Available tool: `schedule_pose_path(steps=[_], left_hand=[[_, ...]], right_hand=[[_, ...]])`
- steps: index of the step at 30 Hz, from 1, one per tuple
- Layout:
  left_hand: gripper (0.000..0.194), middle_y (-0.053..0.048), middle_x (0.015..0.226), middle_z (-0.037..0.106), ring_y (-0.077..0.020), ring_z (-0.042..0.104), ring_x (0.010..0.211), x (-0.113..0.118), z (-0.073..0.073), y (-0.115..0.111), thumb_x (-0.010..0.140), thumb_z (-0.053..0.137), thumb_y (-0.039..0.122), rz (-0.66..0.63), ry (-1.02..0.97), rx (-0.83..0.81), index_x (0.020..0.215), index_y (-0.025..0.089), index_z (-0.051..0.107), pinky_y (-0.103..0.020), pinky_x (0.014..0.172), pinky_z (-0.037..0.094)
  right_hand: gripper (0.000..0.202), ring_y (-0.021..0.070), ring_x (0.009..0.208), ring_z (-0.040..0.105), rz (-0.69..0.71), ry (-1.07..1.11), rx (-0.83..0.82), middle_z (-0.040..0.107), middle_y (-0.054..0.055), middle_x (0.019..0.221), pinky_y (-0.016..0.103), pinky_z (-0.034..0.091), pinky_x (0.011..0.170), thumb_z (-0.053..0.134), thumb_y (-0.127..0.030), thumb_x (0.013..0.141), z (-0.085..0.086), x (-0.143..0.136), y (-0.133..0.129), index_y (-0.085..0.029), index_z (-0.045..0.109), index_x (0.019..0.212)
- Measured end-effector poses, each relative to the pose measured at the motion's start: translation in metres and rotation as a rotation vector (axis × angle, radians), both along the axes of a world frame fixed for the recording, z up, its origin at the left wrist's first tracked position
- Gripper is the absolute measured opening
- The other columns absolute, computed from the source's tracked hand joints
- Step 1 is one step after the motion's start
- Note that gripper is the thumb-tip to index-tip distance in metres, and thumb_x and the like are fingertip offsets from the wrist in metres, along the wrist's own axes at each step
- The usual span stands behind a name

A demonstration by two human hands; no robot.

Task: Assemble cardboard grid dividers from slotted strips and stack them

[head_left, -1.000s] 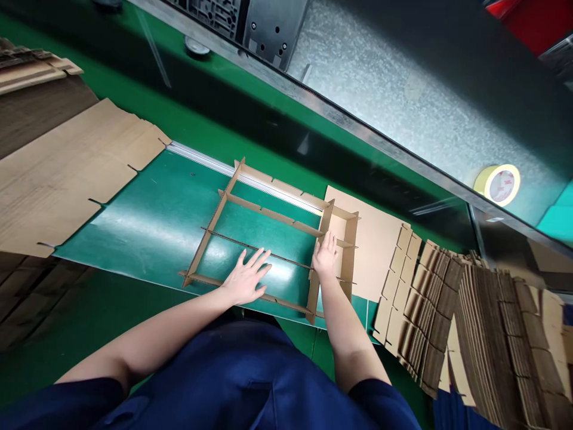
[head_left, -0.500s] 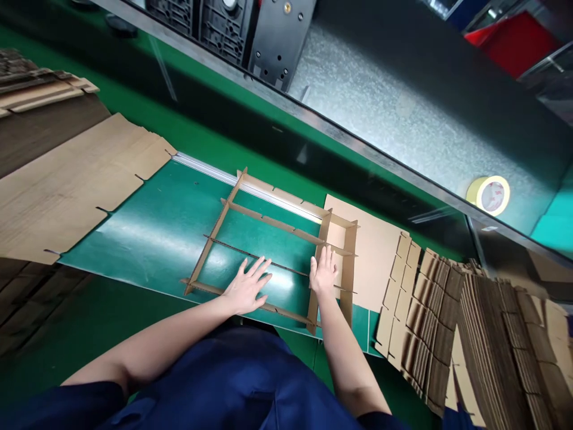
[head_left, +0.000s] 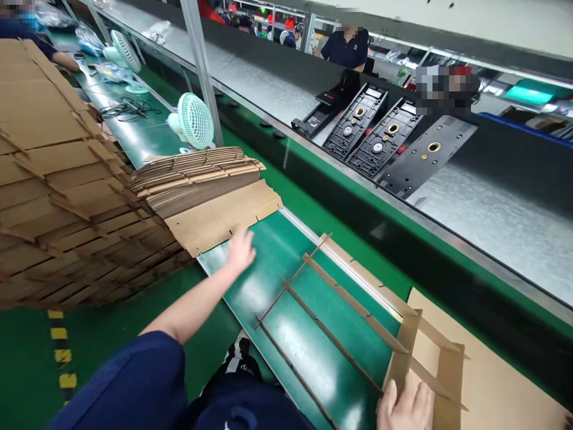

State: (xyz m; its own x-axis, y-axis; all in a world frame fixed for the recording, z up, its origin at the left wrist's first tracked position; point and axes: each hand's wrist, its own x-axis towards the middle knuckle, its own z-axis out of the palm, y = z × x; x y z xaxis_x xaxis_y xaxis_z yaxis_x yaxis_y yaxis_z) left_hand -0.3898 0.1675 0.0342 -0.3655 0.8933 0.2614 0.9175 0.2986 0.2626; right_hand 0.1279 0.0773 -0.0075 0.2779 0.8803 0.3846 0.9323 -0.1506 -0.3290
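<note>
My left hand (head_left: 242,249) reaches over the inner edge of a slotted cardboard sheet (head_left: 219,218) at the left of the green bench. Its fingers are loosely apart and a little blurred, with nothing visible in them. At the lower right, my right hand (head_left: 405,407) straddles a cross strip of a cardboard divider grid (head_left: 342,292), thumb on one side and fingers on the other. Interlocked slotted strips form this grid, which stands on the bench. The frame's bottom edge cuts off its near right part.
A tall pile of assembled cardboard dividers (head_left: 67,221) rises at the left. Behind the sheet lies a stack of strips (head_left: 201,164), then a mint fan (head_left: 194,121). A conveyor (head_left: 268,77) carrying black panels (head_left: 389,134) runs along the far side. A flat cardboard sheet (head_left: 501,370) lies right.
My left hand has left the grid and moved left to the slotted sheet. My right hand stays at the grid's cross strip. The view has swung left.
</note>
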Motion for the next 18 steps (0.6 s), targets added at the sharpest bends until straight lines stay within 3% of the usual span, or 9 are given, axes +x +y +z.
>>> schedule_pose_path(steps=[2, 5, 11, 18], left_hand=[[0.064, -0.023, 0.150, 0.031, -0.0372, 0.022, 0.141, -0.058, -0.003, 0.003, 0.077, 0.056, 0.025, 0.262, 0.041, -0.139, 0.138, 0.010, 0.042, -0.059, 0.106, 0.028], [0.066, -0.019, 0.149, 0.035, -0.0325, 0.026, 0.138, -0.099, -0.012, -0.008, 0.078, 0.050, 0.018, 0.262, 0.103, -0.235, 0.142, 0.013, 0.036, -0.054, 0.104, 0.031], [0.053, -0.018, 0.136, 0.049, -0.0305, 0.043, 0.123, -0.098, -0.012, -0.027, 0.081, 0.045, 0.021, 0.135, 0.158, -0.202, 0.134, 0.015, 0.047, -0.045, 0.094, 0.038], [0.035, -0.013, 0.148, 0.039, -0.0256, 0.031, 0.138, -0.099, -0.023, -0.033, 0.090, 0.037, 0.022, 0.006, 0.186, -0.115, 0.116, 0.021, 0.061, -0.048, 0.106, 0.029]], right_hand=[[0.067, 0.0424, 0.135, 0.034, -0.010, 0.004, 0.004, 0.031, 0.014, 0.152, 0.076, 0.034, 0.092, 0.030, -0.061, 0.088, 0.007, -0.015, -0.010, -0.035, 0.027, 0.150], [0.067, 0.0460, 0.131, 0.039, -0.014, 0.016, -0.035, 0.034, 0.017, 0.150, 0.075, 0.038, 0.090, 0.029, -0.063, 0.088, 0.014, -0.031, -0.014, -0.031, 0.035, 0.147], [0.071, 0.0398, 0.133, 0.039, 0.179, -0.005, 0.049, 0.037, 0.022, 0.147, 0.060, 0.039, 0.102, 0.026, -0.064, 0.091, 0.029, -0.058, 0.000, -0.014, 0.049, 0.135], [0.059, 0.0368, 0.127, 0.046, 0.265, -0.028, 0.058, 0.038, 0.018, 0.147, 0.056, 0.043, 0.097, 0.029, -0.058, 0.093, 0.033, -0.087, 0.007, -0.015, 0.057, 0.122]])
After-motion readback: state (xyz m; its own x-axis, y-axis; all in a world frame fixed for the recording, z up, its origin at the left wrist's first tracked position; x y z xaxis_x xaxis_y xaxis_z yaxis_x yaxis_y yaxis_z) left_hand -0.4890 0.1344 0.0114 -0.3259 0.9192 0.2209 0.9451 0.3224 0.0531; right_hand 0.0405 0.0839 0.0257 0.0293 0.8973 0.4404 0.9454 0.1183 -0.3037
